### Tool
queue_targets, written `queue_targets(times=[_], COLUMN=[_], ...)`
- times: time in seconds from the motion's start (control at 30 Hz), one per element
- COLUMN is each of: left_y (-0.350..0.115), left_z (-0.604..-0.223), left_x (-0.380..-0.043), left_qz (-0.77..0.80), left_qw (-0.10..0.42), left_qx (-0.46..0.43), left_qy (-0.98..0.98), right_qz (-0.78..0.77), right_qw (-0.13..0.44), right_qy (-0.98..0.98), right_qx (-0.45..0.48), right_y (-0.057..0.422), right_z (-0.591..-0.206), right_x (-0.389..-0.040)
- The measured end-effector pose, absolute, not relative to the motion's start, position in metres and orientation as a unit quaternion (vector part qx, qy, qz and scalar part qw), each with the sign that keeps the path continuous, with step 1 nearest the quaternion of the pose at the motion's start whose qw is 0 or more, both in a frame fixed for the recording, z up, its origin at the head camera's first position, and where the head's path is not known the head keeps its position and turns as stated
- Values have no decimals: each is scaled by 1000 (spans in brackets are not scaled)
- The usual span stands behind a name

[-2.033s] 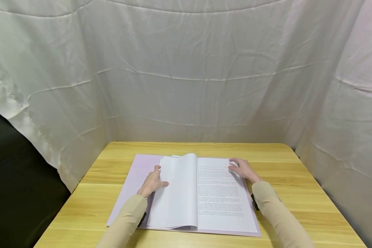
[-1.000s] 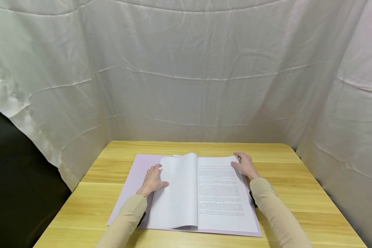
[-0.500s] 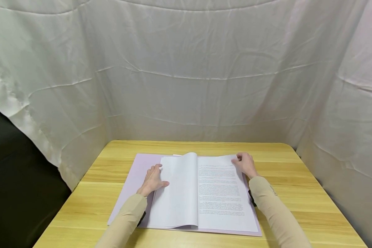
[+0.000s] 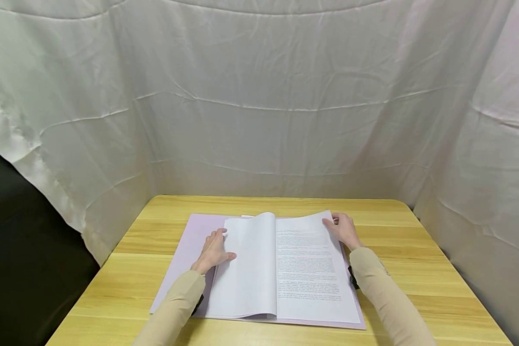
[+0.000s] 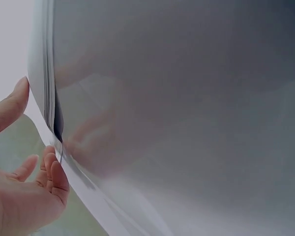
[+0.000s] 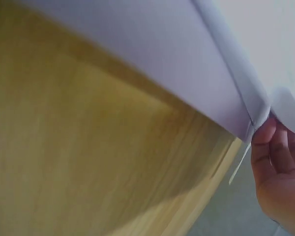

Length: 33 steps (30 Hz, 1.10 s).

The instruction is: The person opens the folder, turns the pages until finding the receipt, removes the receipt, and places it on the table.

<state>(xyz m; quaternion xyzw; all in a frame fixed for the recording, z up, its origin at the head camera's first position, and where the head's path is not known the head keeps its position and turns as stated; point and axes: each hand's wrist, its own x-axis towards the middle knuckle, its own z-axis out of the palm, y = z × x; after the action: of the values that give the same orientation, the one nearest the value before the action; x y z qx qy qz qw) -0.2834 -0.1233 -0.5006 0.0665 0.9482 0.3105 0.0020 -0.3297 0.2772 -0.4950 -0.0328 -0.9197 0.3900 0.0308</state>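
Note:
A lilac folder [image 4: 199, 230] lies spread on the table, with white sheets inside it. On its left half several turned sheets [image 4: 253, 274] bulge up near the middle fold. My left hand [image 4: 213, 250] rests at the outer edge of these sheets, thumb stretched over the paper. In the left wrist view the stacked sheet edges [image 5: 47, 64] pass beside its fingers. My right hand [image 4: 345, 230] pinches the upper right corner of the printed page [image 4: 307, 264], which lifts slightly and curves. The right wrist view shows fingertips [image 6: 264, 132] at the paper's corner.
The wooden table [image 4: 415, 269] extends on both sides of the folder and behind it. Pale grey curtains [image 4: 264, 144] hang around the back and sides. A dark area [image 4: 26, 264] lies beyond the table at the left.
My right hand has moved to the upper right corner of the printed page, gripped it and raised it a little. My left hand has stayed in place on the turned sheets.

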Motion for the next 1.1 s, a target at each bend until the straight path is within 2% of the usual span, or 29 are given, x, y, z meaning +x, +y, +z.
queue_targets(times=[0.23,0.57,1.1], left_y=[-124,-128,-126], left_z=[-498,-498,-493], left_x=[-282,-281,-276], left_qz=[353,429,487], left_qw=[17,34,41], left_qx=[68,76,68], left_qy=[933,900,870], right_qz=[438,513,573], right_qw=[4,-68,-128], right_qy=[-899,-855,-807], right_qx=[1,32,67], right_y=[280,287,287], right_z=[-493,-491,-480], right_x=[-323,-312,-285])
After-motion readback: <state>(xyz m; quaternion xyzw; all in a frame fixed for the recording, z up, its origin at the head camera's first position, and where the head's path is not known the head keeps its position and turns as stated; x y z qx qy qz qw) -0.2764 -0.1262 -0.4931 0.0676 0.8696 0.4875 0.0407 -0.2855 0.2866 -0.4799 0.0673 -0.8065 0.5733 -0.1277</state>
